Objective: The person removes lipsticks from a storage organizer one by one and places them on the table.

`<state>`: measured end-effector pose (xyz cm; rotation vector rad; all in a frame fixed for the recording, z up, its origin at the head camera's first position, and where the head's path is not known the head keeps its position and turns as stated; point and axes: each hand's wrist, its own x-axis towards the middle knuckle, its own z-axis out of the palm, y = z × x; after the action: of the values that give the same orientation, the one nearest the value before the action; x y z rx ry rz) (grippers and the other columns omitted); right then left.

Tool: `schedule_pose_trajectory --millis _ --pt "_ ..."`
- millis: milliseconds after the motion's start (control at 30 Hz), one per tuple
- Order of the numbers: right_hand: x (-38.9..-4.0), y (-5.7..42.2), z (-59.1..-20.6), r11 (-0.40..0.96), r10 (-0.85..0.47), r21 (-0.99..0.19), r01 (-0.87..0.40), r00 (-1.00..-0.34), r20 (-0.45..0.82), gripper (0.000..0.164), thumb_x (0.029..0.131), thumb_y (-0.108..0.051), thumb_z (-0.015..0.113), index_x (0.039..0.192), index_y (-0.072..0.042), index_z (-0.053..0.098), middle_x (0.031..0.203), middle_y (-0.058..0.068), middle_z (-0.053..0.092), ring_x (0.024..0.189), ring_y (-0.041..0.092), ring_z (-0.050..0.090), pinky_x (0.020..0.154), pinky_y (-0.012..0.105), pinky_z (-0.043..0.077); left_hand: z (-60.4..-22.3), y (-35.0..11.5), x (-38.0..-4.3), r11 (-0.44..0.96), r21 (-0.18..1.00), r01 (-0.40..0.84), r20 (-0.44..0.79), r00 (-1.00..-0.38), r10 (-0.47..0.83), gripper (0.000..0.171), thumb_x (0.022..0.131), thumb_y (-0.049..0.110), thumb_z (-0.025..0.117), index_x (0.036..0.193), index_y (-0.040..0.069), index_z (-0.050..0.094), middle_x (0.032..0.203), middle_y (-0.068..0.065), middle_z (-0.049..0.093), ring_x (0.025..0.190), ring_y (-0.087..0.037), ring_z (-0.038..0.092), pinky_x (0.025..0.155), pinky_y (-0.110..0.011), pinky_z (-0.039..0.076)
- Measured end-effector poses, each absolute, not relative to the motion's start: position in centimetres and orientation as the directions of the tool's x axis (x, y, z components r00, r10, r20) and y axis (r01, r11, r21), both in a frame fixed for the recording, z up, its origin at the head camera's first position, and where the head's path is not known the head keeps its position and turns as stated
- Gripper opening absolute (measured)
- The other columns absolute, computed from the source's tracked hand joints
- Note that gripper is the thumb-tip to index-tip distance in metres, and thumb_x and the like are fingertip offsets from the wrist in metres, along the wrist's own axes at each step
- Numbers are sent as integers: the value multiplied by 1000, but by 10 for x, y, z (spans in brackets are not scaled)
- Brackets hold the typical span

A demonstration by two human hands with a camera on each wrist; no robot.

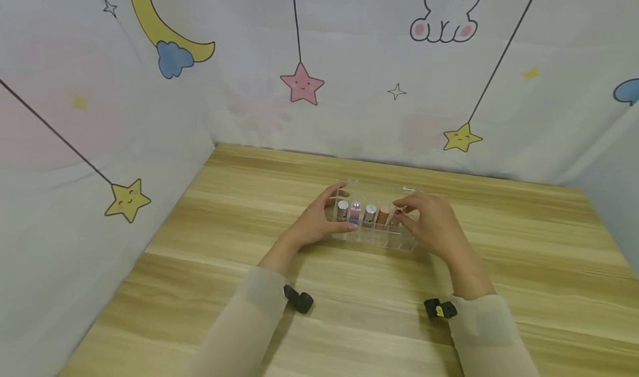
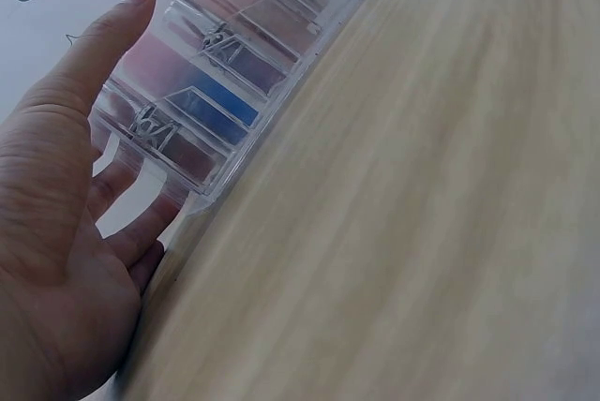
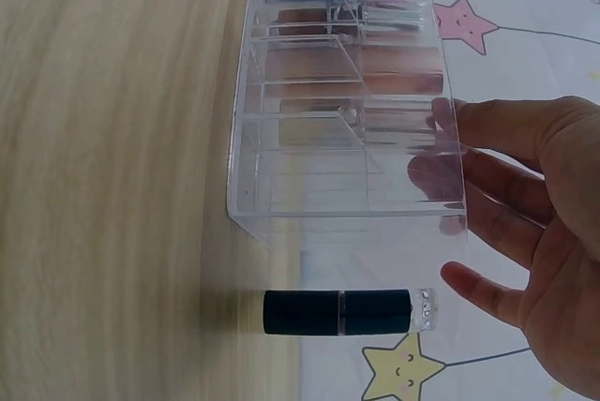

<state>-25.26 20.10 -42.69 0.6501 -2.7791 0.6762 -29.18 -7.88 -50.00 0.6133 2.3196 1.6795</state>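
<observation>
A clear acrylic lipstick organizer (image 1: pixel 369 237) stands on the wooden table with several lipsticks in a row of slots. My left hand (image 1: pixel 313 222) grips its left end, the thumb along the front wall and the fingers reaching round behind, as the left wrist view shows. At the right end, my right hand (image 1: pixel 433 222) pinches the top of a lipstick with a clear cap (image 3: pixel 403 123) between thumb and index finger. That lipstick sits in a slot beside a peach-brown one (image 1: pixel 384 214). The other right fingers show through the clear wall.
A black lipstick tube (image 3: pixel 337 313) with a clear top stands upright on the table just beyond the organizer's right end. Behind the wooden table (image 1: pixel 369 321) hangs a white cloth (image 1: pixel 359 127) printed with stars. Black wrist cameras (image 1: pixel 299 299) sit at both sleeves.
</observation>
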Motion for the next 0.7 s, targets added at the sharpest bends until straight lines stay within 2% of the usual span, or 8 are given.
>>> schedule_pose_trajectory --millis 233,467,700 --pt "-253 201 -424 784 -375 -395 -479 -872 313 22 90 -7 80 112 -5 79 107 13 79 94 34 75 92 57 53 -501 -79 -293 277 935 222 79 -891 448 101 83 30 90 161 42 27 154 6 47 151 -30 38 123 -62 29" --pt "-251 202 -423 781 -370 -403 -478 -873 319 22 90 -9 80 112 -4 79 108 12 79 88 31 76 77 51 58 -504 -79 -295 288 930 228 83 -895 439 100 82 38 90 160 42 28 152 10 48 149 -29 41 122 -61 30" --pt "-250 204 -422 786 -361 -401 -470 -877 318 23 91 -10 79 114 -4 78 113 14 77 90 33 75 76 50 57 -503 -79 -294 297 929 220 71 -896 439 101 82 38 90 161 40 28 152 10 48 150 -29 40 122 -61 31"
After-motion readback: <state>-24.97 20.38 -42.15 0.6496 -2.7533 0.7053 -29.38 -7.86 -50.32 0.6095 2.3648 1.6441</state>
